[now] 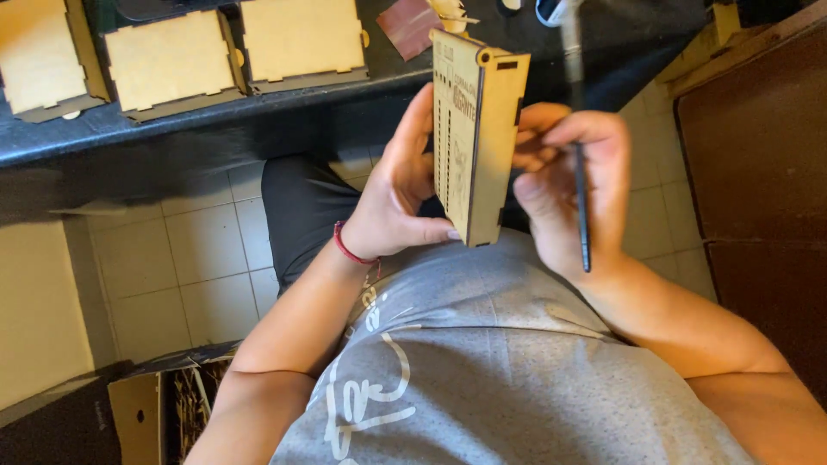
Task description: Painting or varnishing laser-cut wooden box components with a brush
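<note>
head view, flat laser-cut plywood box [476, 138], thin black tool [582, 207]

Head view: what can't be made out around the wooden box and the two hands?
- Wooden box: its far side, turned away from the head camera.
- Right hand: fingertips hidden behind the box.
- Thin dark tool: upper end blurred near the top edge.
- Left hand: palm faces away from the camera.

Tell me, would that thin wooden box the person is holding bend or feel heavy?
Probably stiff: the wooden box has flat panels locked by finger joints. Likely light, since the left hand props it upright alone. Its cut slots look somewhat fragile.
</note>
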